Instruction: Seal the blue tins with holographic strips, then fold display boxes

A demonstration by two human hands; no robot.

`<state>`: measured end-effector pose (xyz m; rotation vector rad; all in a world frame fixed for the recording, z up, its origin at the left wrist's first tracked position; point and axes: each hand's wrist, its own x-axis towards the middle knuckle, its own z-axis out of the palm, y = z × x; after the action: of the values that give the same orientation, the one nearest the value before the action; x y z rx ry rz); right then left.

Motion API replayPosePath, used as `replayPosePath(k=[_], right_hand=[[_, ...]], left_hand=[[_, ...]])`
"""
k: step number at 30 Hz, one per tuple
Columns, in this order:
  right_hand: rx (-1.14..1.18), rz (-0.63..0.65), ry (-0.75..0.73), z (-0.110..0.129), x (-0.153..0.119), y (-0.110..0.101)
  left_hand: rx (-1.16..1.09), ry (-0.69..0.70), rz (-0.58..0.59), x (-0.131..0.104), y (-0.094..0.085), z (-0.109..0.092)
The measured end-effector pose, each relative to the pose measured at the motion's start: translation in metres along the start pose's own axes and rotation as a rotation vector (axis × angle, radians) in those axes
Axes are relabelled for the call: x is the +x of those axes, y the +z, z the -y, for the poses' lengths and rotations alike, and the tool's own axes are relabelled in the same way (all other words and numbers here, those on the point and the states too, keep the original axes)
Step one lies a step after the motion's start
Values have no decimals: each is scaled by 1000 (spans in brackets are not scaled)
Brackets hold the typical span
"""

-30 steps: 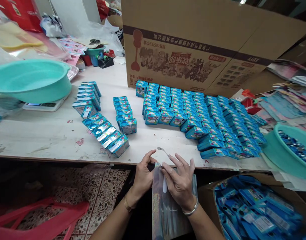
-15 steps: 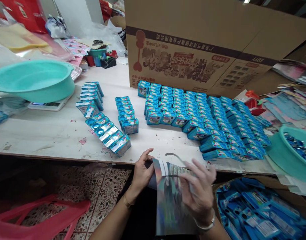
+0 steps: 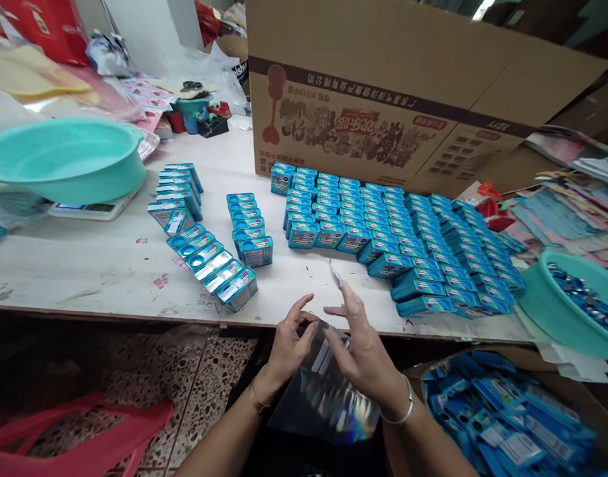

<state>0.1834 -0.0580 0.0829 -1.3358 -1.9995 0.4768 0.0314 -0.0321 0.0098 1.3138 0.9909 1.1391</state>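
Left hand [image 3: 286, 344] fingers clamped on the top edge of a glossy sheet [image 3: 306, 404] at six o'clock, judged light, flexible, slippery, best held by that edge; pale strip [image 3: 335, 273] at eleven o'clock from right hand [image 3: 370, 361], its fingers apart.

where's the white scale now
At left in the head view, the white scale sits on the table beneath a turquoise basin, left of the rows of blue boxes.
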Motion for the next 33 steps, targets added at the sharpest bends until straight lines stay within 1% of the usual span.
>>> replayPosePath(k=[3,7,10,14,20,24,26,28,33], right_hand=[[-57,4,-51,0,-2,12],[-203,-69,-157,1,-7,18],[-272,-129,-220,2,-12,21],[-286,-175,-236,1,-15,22],[-269,-238,-257,-4,-12,27],[-238,-242,-274,-3,-9,28],[-217,-228,-275,1,-7,24],[-203,-199,-272,8,-3,13],[-221,-47,-302,32,19,-31]], left_hand=[[-13,-3,-11,-1,1,-2],[-28,-42,-48,-1,4,-3],[-26,-38,-64,-1,7,-1],[-20,-3,-68,-1,9,1],[-7,-14,-79,-1,8,-1],[2,-16,-90,-1,5,0],[7,-6,-97,-2,2,4],[8,-5,-108,-5,-3,11],[-11,-12,-89,-15,-22,33]])
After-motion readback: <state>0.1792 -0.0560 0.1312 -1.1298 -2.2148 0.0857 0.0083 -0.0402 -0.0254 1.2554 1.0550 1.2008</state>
